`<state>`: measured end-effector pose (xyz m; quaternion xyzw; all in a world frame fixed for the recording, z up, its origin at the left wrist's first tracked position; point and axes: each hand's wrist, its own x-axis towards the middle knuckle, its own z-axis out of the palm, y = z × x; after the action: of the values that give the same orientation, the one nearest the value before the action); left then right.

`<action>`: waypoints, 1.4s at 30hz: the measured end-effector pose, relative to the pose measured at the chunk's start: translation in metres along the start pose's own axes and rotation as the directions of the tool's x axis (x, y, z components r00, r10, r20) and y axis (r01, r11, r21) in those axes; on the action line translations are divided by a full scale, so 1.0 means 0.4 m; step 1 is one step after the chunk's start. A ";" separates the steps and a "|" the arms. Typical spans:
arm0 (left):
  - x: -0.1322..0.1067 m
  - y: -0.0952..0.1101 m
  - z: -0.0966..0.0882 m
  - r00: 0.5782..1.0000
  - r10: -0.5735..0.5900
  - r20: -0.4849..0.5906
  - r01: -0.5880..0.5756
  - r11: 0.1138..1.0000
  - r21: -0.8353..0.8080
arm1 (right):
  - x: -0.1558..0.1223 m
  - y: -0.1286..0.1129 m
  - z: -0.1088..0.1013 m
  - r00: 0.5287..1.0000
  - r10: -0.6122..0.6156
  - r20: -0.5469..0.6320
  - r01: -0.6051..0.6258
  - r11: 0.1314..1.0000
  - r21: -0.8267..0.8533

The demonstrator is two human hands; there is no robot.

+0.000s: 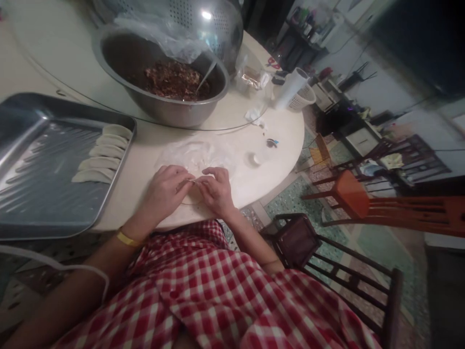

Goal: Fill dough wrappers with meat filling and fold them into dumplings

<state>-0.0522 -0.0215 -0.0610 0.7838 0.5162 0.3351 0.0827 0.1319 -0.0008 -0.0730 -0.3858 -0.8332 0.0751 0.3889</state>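
Note:
Close to the table's front edge, my left hand [166, 190] and my right hand [217, 192] meet, fingertips pinched together on the thin edge of a pale dumpling wrapper [192, 196]. Much of the wrapper is hidden by the fingers, so its filling cannot be made out. Just beyond my hands lies a crumpled clear plastic bag [198, 152]. To the left, several folded dumplings [100, 162] line the right side of a metal tray [47, 213]. A steel bowl [170, 111] holds dark minced filling [170, 80] with a utensil handle sticking out.
Behind the bowl stands a perforated steel colander [232, 29]. A clear plastic container [249, 80], a white basket [303, 97] and a small pale round item [256, 159] are on the table's right. Chairs [298, 237] stand on the floor to the right.

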 end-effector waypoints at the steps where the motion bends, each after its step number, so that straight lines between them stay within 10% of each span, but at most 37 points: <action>1: -0.001 0.002 -0.001 1.000 -0.001 -0.010 0.001 1.000 0.008 | -0.001 0.002 0.000 1.000 0.001 0.010 -0.001 1.000 -0.007; 19: 0.042 0.021 -0.001 0.960 -0.119 0.255 0.024 0.938 0.346 | 0.011 0.012 -0.008 0.939 0.282 0.195 -0.245 0.950 -0.193; 32: 0.030 0.012 0.009 0.986 -0.088 0.140 0.060 0.979 0.193 | 0.016 -0.001 0.006 0.942 0.258 0.214 -0.222 0.959 -0.176; 37: -0.019 0.069 -0.116 0.995 -0.029 0.095 0.014 0.988 0.151 | 0.007 0.005 0.012 0.962 0.248 0.115 -0.238 0.967 -0.094; 42: -0.131 0.052 -0.337 0.975 -0.213 -0.065 0.214 0.816 0.536 | 0.016 0.015 0.015 0.962 0.264 0.073 -0.263 0.965 -0.026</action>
<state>-0.1315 -0.1053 0.0288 0.7123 0.6741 0.1654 -0.1048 0.1287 0.0087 -0.0759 -0.4932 -0.7892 0.1339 0.3406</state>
